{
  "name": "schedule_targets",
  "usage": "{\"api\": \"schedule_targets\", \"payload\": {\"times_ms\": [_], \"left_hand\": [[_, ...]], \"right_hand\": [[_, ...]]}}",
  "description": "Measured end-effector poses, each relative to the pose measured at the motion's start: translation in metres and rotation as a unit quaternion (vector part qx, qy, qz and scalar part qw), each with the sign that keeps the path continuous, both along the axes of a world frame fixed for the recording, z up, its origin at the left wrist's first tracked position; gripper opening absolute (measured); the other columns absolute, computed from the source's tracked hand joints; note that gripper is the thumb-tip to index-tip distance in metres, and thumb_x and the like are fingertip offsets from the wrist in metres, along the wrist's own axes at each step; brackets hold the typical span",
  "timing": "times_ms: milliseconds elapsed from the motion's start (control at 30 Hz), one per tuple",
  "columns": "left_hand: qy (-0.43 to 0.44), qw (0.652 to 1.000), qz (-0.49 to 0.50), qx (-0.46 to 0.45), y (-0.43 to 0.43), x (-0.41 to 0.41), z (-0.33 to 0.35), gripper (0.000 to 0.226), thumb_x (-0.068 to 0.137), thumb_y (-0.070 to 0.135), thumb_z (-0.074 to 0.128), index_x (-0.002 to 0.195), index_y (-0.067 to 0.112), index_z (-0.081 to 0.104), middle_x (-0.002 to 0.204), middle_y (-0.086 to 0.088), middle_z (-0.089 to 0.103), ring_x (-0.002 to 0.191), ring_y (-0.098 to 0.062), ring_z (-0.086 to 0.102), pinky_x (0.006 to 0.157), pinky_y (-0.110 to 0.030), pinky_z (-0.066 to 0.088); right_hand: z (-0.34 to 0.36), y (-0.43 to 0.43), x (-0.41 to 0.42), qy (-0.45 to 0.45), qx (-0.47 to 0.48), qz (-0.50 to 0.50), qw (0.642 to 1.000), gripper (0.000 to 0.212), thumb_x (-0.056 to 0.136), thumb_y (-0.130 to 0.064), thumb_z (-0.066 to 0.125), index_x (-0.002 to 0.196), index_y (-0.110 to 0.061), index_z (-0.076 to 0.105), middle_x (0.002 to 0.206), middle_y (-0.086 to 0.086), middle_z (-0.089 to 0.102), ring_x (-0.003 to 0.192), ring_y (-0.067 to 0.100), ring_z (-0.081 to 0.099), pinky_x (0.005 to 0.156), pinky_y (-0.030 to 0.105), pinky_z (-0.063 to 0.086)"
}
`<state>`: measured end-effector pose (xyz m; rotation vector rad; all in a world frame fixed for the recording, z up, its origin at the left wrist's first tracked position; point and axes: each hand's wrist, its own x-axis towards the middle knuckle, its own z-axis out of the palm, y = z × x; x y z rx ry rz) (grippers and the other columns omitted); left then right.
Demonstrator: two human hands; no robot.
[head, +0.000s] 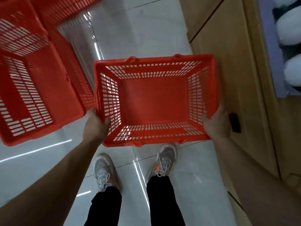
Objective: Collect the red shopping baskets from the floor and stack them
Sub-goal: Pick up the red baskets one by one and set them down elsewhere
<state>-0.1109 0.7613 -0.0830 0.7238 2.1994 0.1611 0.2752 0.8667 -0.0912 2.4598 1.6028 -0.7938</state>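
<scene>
Left hand (96,123): grips near-left corner of red slotted plastic shopping basket (154,101)
Right hand (217,122): grips its near-right corner
Basket: empty

The other red baskets (37,88) at left are smeared by motion and cut off by the top and left edges, so their count is unclear. The white rounded objects (288,30) at the right edge are blurred and cropped beyond identifying.
</scene>
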Motion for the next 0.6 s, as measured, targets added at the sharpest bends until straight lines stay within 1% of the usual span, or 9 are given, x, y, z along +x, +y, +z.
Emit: {"api": "schedule_targets", "payload": {"times_ms": [67, 100, 200, 300, 400, 500, 567, 600], "left_hand": [[0.006, 1.0, -0.003, 0.003, 0.001, 0.0, -0.002, 0.053, 0.096, 0.033, 0.057, 0.14, 0.014, 0.035, 0.134, -0.016, 0.059, 0.115, -0.04, 0.06, 0.097, -0.054, 0.048], [0.011, 1.0, 0.004, 0.01, 0.002, 0.0, -0.002, 0.049, 0.097, 0.03, 0.055, 0.139, 0.012, 0.037, 0.133, -0.017, 0.06, 0.114, -0.041, 0.06, 0.097, -0.053, 0.048], [0.041, 0.998, 0.02, 0.036, 0.003, -0.004, 0.012, 0.038, 0.097, 0.022, 0.05, 0.132, 0.007, 0.044, 0.122, -0.02, 0.063, 0.105, -0.042, 0.062, 0.09, -0.049, 0.05], [0.046, 0.996, 0.014, 0.079, 0.0, -0.015, 0.047, 0.033, 0.098, 0.024, 0.05, 0.127, 0.008, 0.051, 0.115, -0.015, 0.066, 0.097, -0.035, 0.064, 0.085, -0.044, 0.051], [0.02, 0.994, 0.013, 0.104, -0.003, -0.023, 0.097, 0.031, 0.099, 0.029, 0.051, 0.125, 0.012, 0.053, 0.108, -0.008, 0.068, 0.085, -0.024, 0.066, 0.077, -0.039, 0.054], [0.009, 0.993, 0.03, 0.118, -0.006, -0.039, 0.16, 0.029, 0.1, 0.032, 0.051, 0.122, 0.014, 0.055, 0.102, -0.006, 0.071, 0.077, -0.019, 0.069, 0.073, -0.042, 0.058], [0.033, 0.989, 0.038, 0.137, -0.01, -0.054, 0.213, 0.027, 0.1, 0.031, 0.052, 0.119, 0.013, 0.058, 0.098, -0.003, 0.07, 0.07, -0.012, 0.064, 0.065, -0.034, 0.055], [0.052, 0.986, 0.037, 0.154, -0.013, -0.063, 0.24, 0.026, 0.099, 0.029, 0.054, 0.117, 0.011, 0.059, 0.097, -0.003, 0.07, 0.067, -0.011, 0.061, 0.061, -0.03, 0.05]], "right_hand": [[-0.005, 0.001, -0.008, 0.023, 0.025, -0.027, 0.999, 0.077, 0.087, -0.025, 0.067, 0.151, -0.007, 0.028, 0.142, 0.022, 0.048, 0.127, 0.04, 0.049, 0.101, 0.045, 0.042], [-0.006, 0.002, -0.01, 0.024, 0.034, -0.04, 0.998, 0.073, 0.089, -0.024, 0.065, 0.151, -0.007, 0.03, 0.142, 0.022, 0.048, 0.127, 0.04, 0.049, 0.101, 0.044, 0.041], [0.004, 0.001, -0.014, 0.022, 0.066, -0.065, 0.995, 0.056, 0.092, -0.022, 0.059, 0.142, -0.003, 0.041, 0.135, 0.024, 0.054, 0.122, 0.04, 0.053, 0.098, 0.044, 0.042], [0.036, -0.004, -0.01, 0.015, 0.092, -0.077, 0.993, 0.046, 0.094, -0.024, 0.056, 0.134, -0.004, 0.05, 0.127, 0.025, 0.06, 0.114, 0.043, 0.058, 0.093, 0.044, 0.045], [0.084, -0.014, -0.01, 0.027, 0.091, -0.085, 0.992, 0.041, 0.094, -0.021, 0.057, 0.13, -0.002, 0.056, 0.124, 0.026, 0.062, 0.113, 0.043, 0.059, 0.092, 0.043, 0.045], [0.152, -0.026, -0.021, 0.072, 0.104, -0.082, 0.989, 0.037, 0.095, -0.018, 0.057, 0.129, -0.003, 0.058, 0.123, 0.023, 0.064, 0.111, 0.041, 0.06, 0.09, 0.042, 0.046], [0.206, -0.034, -0.032, 0.104, 0.115, -0.069, 0.985, 0.034, 0.096, -0.019, 0.057, 0.128, -0.005, 0.059, 0.122, 0.021, 0.066, 0.109, 0.04, 0.061, 0.086, 0.039, 0.046], [0.235, -0.037, -0.04, 0.118, 0.127, -0.059, 0.983, 0.034, 0.097, -0.019, 0.058, 0.128, -0.006, 0.059, 0.121, 0.02, 0.066, 0.109, 0.039, 0.062, 0.085, 0.038, 0.046]]}}
